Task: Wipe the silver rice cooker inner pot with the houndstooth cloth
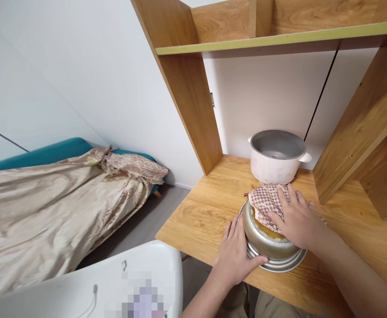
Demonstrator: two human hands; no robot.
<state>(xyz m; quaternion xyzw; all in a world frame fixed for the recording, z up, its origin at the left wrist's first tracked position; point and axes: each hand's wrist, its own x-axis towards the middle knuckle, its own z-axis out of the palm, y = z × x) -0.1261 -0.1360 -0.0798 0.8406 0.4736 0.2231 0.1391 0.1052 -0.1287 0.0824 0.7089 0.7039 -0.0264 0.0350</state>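
An upturned metal pot [269, 243] rests on a ridged steel rim or dish [284, 266] at the table's front; I cannot tell whether the two are joined. Its raised base is stained yellow-brown. My left hand [234, 251] grips the pot's left side, fingers along the wall and thumb across the front near the rim. My right hand [295, 216] presses a brown-and-white patterned cloth [266, 205] onto the base, with its fingers spread over the fabric. A small red loop sticks out at the cloth's left end. The palm hides part of the cloth.
Behind the pot stands a white cooker body [274, 165] with a grey inside and side handles. The wooden table [196, 216] carries an upright shelf unit [189, 101]. At lower left is a white curved surface [160, 260]; beyond it, a bed or sofa [64, 194] under a beige cover.
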